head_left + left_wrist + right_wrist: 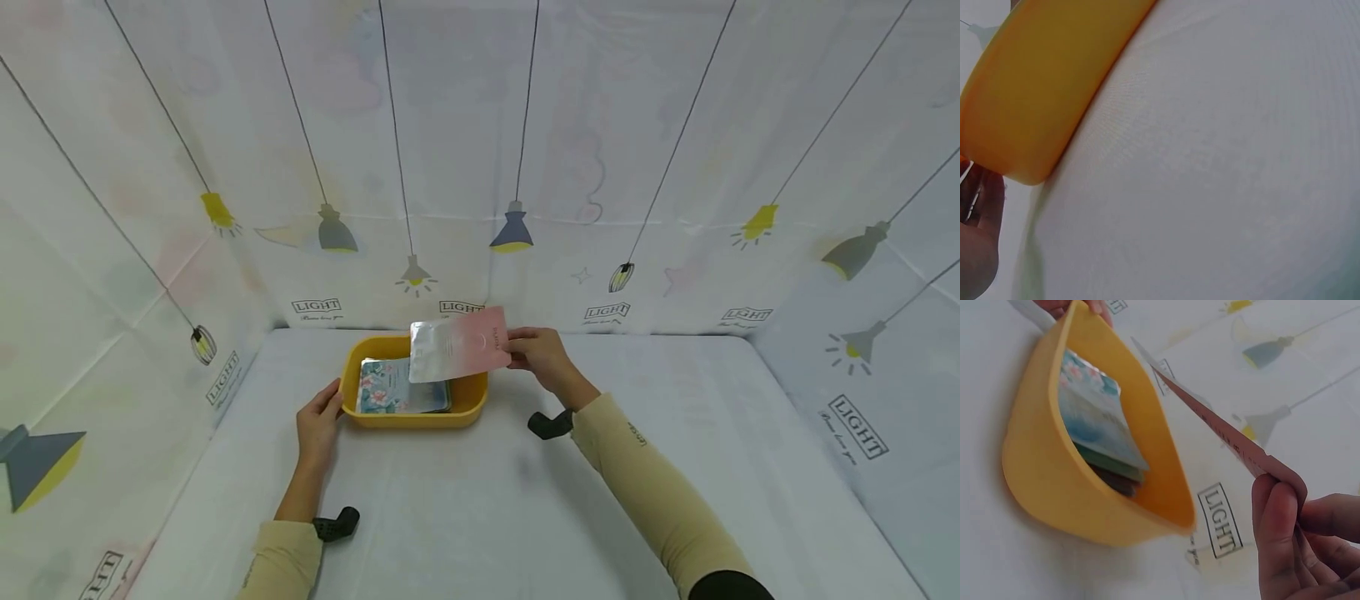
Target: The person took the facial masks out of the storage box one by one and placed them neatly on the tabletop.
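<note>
My right hand (543,358) pinches the edge of a flat pink-and-silver sachet (459,345) between thumb and fingers. The sachet hangs above the right part of a yellow plastic bin (420,422); seen edge-on in the right wrist view, the pink sachet (1222,432) is apart from the rim. Inside the bin lies a stack of flat packets, a blue floral packet (390,387) on top, with green and dark edges below it. At the bin's left end my left hand (318,423) grips the rim. In the left wrist view only part of that hand (979,231) shows.
The bin stands on a white-covered table (480,517), near its back edge. Behind and at both sides hangs a pale curtain (465,167) printed with lamps. Each wrist wears a black device, such as the right one (550,425).
</note>
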A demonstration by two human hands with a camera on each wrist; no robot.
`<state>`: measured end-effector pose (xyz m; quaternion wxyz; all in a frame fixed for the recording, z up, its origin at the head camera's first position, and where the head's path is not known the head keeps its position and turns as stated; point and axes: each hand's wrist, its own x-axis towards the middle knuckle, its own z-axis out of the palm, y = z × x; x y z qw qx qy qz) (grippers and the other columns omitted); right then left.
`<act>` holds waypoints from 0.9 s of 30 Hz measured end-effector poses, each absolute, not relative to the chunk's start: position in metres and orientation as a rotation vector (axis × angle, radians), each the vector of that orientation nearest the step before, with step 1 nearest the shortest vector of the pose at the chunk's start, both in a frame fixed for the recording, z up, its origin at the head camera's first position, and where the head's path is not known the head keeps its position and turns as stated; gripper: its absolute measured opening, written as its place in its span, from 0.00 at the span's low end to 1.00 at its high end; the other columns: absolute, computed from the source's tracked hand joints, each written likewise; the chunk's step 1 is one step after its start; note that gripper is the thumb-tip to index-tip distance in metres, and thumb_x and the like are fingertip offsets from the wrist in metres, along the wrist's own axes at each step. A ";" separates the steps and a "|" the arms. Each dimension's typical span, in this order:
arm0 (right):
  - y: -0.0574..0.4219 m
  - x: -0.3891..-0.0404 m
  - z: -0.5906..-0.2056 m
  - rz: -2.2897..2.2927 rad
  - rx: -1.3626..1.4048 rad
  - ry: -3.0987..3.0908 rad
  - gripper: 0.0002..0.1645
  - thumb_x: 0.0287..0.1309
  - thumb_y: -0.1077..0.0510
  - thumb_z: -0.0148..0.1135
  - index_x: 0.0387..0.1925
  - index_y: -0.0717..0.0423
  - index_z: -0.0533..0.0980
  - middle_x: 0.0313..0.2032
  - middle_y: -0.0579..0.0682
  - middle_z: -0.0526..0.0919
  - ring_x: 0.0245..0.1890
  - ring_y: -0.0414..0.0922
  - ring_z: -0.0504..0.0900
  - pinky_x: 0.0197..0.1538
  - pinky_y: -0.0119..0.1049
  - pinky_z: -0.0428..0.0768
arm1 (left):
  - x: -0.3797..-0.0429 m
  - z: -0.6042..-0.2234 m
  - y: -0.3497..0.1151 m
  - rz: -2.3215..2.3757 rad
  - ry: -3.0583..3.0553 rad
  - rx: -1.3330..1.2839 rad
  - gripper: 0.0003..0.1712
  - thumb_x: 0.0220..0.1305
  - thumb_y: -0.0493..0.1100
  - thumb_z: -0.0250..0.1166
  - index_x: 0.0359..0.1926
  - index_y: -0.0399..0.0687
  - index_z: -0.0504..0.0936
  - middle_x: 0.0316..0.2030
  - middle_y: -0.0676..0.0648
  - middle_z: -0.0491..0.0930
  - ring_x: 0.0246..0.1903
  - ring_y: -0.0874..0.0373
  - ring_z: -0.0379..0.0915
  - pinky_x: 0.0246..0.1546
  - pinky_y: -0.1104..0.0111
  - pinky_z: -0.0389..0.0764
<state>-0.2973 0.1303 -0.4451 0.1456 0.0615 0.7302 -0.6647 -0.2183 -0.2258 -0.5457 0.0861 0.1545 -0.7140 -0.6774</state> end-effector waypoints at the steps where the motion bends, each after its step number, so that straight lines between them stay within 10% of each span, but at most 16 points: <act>1: 0.134 -0.298 -0.445 -1.911 0.176 2.107 0.19 0.64 0.59 0.61 0.55 0.60 0.76 0.49 0.58 0.82 0.37 0.45 0.84 0.44 0.32 0.86 | -0.218 -0.546 -0.226 -2.019 -2.127 0.461 0.25 0.74 0.45 0.52 0.68 0.40 0.68 0.67 0.42 0.71 0.58 0.59 0.71 0.44 0.90 0.75; 27: 0.239 -0.312 -0.475 -1.983 0.407 2.129 0.24 0.69 0.61 0.54 0.64 0.64 0.68 0.40 0.44 0.79 0.34 0.37 0.80 0.38 0.25 0.82 | -0.217 -0.548 -0.227 -1.982 -2.168 0.456 0.26 0.75 0.48 0.52 0.68 0.42 0.69 0.67 0.44 0.71 0.62 0.53 0.70 0.45 0.90 0.74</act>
